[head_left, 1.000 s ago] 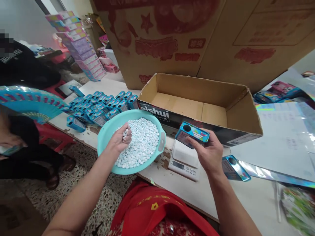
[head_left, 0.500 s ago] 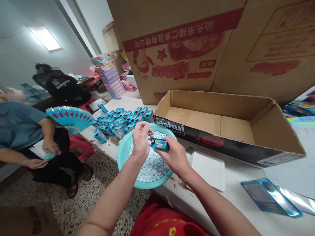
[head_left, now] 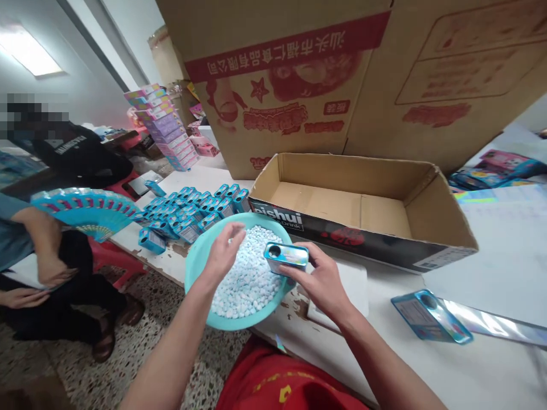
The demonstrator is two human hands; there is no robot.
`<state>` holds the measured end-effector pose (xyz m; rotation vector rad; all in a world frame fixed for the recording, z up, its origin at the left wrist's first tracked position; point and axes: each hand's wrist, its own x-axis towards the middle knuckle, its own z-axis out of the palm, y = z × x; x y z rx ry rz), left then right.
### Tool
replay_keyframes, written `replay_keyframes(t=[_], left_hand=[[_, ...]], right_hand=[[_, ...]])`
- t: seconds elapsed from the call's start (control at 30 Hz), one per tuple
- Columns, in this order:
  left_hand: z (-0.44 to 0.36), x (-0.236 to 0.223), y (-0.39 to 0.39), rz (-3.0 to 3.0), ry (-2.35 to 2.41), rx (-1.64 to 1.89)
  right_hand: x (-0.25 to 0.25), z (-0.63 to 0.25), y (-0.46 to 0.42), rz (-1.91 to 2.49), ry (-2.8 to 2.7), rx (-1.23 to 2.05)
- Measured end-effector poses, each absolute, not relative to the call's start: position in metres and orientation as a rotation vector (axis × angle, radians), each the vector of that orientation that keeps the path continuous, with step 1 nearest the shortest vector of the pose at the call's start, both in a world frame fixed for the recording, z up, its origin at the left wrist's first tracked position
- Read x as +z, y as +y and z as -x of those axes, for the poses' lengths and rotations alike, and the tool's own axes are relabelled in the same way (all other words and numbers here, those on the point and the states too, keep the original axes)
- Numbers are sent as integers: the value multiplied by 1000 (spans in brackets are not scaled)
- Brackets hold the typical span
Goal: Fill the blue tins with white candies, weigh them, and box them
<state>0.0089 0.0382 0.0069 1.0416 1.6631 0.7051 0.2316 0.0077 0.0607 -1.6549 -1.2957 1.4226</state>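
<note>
A teal bowl (head_left: 197,263) full of small pale-blue candies (head_left: 250,279) sits at the table's near edge. My right hand (head_left: 319,279) holds a small blue tin (head_left: 285,256) over the bowl's right rim, its round hole facing up. My left hand (head_left: 223,251) hovers over the candies at the bowl's left side, fingers loosely curled and apart; whether it holds candies is hidden. A white scale (head_left: 354,285) lies just right of the bowl, partly behind my right hand.
An open, low cardboard box (head_left: 431,216) stands behind the bowl, with tall cartons (head_left: 299,68) behind it. Several blue tins (head_left: 188,210) are grouped at the left; another tin (head_left: 431,316) lies flat at right. Other people sit at left beside a fan-shaped display (head_left: 85,208).
My left hand lifted from the candies to the tin, then dropped away to the left. My right hand carried the tin from above the scale to over the bowl.
</note>
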Motion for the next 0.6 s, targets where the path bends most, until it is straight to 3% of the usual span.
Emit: replay_keyframes(t=[0.1, 0.2, 0.4, 0.6], left_hand=[[13, -13, 4, -1556, 1632, 261], [22, -21, -20, -1589, 1566, 91], [4, -6, -20, -1514, 1578, 75], [-5, 0, -18, -1418, 1591, 71]], right_hand=[[73, -271, -7, 1797, -1179, 1258], [64, -308, -27, 1993, -1117, 1028], [24, -339, -60, 2104, -1082, 958], [36, -348, -68, 1976, -1068, 771]])
